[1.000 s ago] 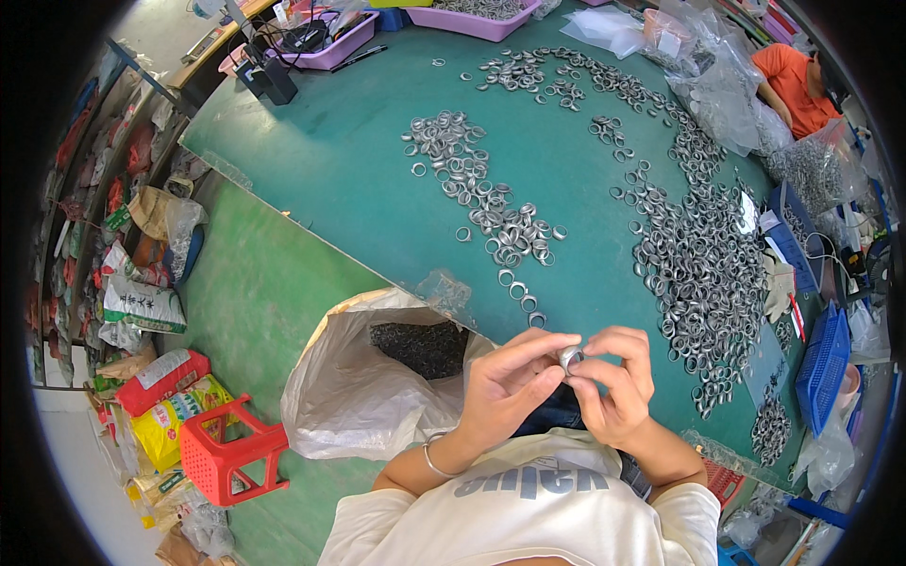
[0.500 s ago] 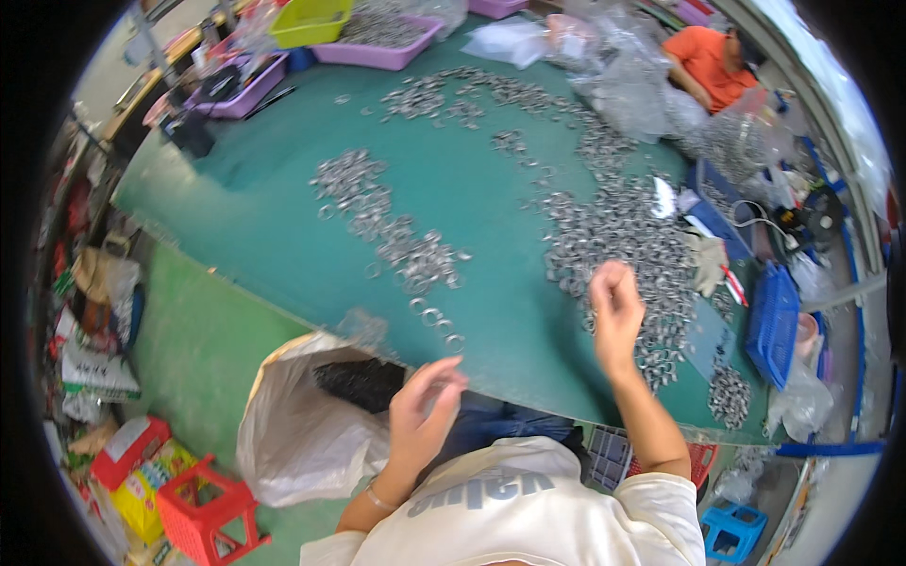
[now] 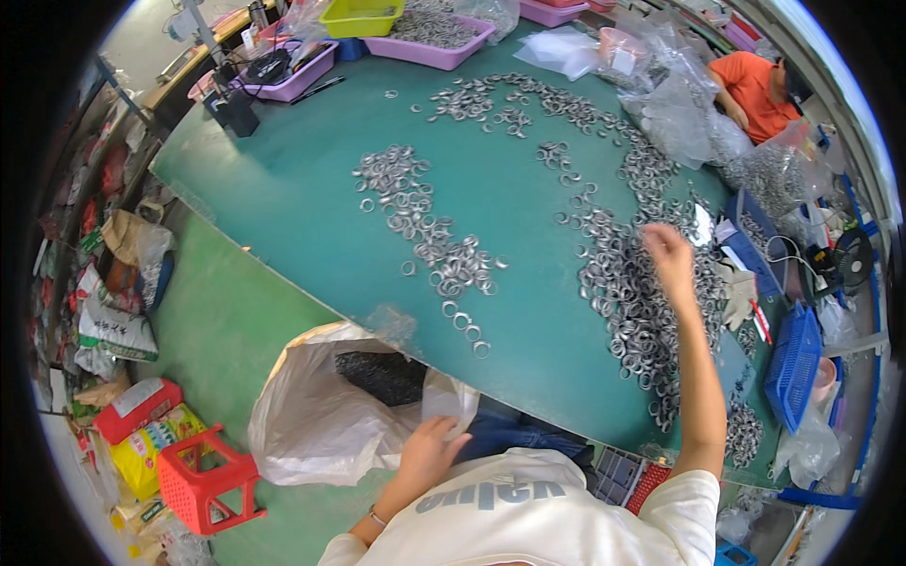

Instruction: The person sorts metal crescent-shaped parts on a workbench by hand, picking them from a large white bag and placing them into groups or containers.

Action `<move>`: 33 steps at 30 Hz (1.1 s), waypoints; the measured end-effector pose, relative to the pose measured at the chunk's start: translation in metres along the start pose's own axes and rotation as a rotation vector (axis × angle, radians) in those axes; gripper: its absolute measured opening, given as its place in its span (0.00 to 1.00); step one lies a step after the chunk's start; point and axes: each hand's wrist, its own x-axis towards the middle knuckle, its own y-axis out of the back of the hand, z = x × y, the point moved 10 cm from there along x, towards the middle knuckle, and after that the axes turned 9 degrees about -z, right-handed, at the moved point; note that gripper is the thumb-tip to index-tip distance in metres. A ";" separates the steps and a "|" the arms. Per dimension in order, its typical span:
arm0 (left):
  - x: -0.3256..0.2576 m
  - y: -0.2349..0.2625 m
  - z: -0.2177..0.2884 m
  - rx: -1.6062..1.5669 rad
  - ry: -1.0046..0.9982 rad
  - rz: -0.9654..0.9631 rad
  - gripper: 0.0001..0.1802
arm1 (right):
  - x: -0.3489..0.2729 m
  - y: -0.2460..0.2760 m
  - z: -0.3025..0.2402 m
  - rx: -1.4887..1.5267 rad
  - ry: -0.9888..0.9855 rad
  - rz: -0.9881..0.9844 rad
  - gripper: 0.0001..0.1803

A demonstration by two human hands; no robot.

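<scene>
My right hand (image 3: 670, 257) is over the large pile of grey metal rings (image 3: 618, 283) on the right of the green table (image 3: 528, 255). Its fingers curl downward and are slightly blurred; whatever they may hold is hidden. By my body, my left hand (image 3: 432, 455) hovers at the edge of an open white sack (image 3: 307, 424), its thumb apart from the fingers and nothing visible in it. Dark material (image 3: 382, 377) lies inside the sack. A second band of rings (image 3: 415, 212) runs down the table's middle, trailing to a few single rings near the front edge.
Purple trays (image 3: 429, 52) and a yellow-green tray (image 3: 359, 17) stand at the back. Blue baskets (image 3: 793, 354), clear plastic bags (image 3: 675, 123) and a small fan (image 3: 854, 257) crowd the right. A person in orange (image 3: 755, 90) sits beyond. A red stool (image 3: 208, 481) stands on the floor at left.
My right hand has moved farther across the ring pile, away from my body. My left hand has drawn back from the table edge toward my body. The whole view has shifted slightly.
</scene>
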 end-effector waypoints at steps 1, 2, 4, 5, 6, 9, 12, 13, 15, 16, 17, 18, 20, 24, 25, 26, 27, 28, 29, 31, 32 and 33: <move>-0.002 -0.005 -0.002 0.011 0.013 -0.035 0.17 | -0.008 -0.054 -0.042 -0.026 0.000 -0.185 0.10; 0.000 -0.009 0.002 0.019 -0.001 -0.079 0.18 | -0.017 -0.089 -0.068 -0.039 0.048 -0.312 0.09; 0.004 -0.018 0.006 0.066 -0.010 -0.163 0.19 | -0.028 -0.140 -0.109 -0.086 0.285 -0.372 0.13; 0.003 -0.022 0.008 0.089 -0.011 -0.204 0.20 | -0.030 -0.154 -0.121 -0.165 0.369 -0.322 0.14; 0.002 -0.026 0.006 0.093 -0.032 -0.197 0.18 | -0.028 -0.167 -0.127 -0.226 0.376 -0.310 0.14; 0.002 -0.029 0.005 0.103 -0.086 -0.152 0.15 | -0.020 -0.180 -0.122 -0.308 0.383 -0.228 0.10; 0.001 -0.029 0.001 0.079 -0.053 -0.127 0.10 | -0.025 -0.181 -0.119 -0.126 0.344 -0.174 0.08; 0.001 -0.029 -0.001 0.072 -0.047 -0.119 0.09 | -0.030 -0.180 -0.120 -0.031 0.323 -0.163 0.07; 0.000 -0.030 -0.002 0.060 -0.045 -0.113 0.08 | -0.042 -0.181 -0.146 -0.040 0.404 -0.187 0.07; 0.001 -0.030 -0.002 0.067 -0.052 -0.109 0.08 | -0.043 -0.187 -0.149 -0.094 0.411 -0.180 0.08; 0.002 -0.030 0.000 0.077 -0.063 -0.106 0.08 | -0.043 -0.190 -0.152 -0.148 0.417 -0.169 0.08; 0.003 -0.029 0.001 0.086 -0.073 -0.103 0.08 | -0.043 -0.192 -0.151 -0.170 0.414 -0.179 0.08; 0.004 -0.028 0.002 0.087 -0.083 -0.116 0.07 | -0.041 -0.197 -0.150 -0.212 0.408 -0.201 0.08; 0.003 -0.029 -0.001 0.060 -0.088 -0.119 0.08 | -0.035 -0.184 -0.128 -0.036 0.242 -0.181 0.06; 0.002 -0.028 -0.001 0.056 -0.086 -0.111 0.08 | -0.036 -0.184 -0.118 0.074 0.133 -0.209 0.06; 0.002 -0.027 0.000 0.051 -0.087 -0.104 0.08 | -0.038 -0.184 -0.108 0.181 0.022 -0.235 0.06; 0.002 -0.027 0.000 0.046 -0.086 -0.097 0.08 | -0.041 -0.188 -0.098 0.287 -0.090 -0.260 0.06; 0.002 -0.028 -0.001 0.042 -0.087 -0.099 0.08 | -0.041 -0.187 -0.098 0.275 -0.077 -0.241 0.06; 0.003 -0.028 0.000 0.041 -0.093 -0.103 0.08 | -0.039 -0.184 -0.104 0.244 0.008 -0.206 0.06; 0.004 -0.029 0.002 0.043 -0.106 -0.112 0.07 | -0.036 -0.184 -0.115 0.181 0.179 -0.136 0.07; 0.004 -0.029 0.001 0.049 -0.107 -0.113 0.07 | -0.037 -0.189 -0.132 -0.004 0.339 -0.121 0.07; 0.003 -0.028 0.001 0.054 -0.108 -0.115 0.07 | -0.037 -0.193 -0.133 -0.060 0.336 -0.149 0.07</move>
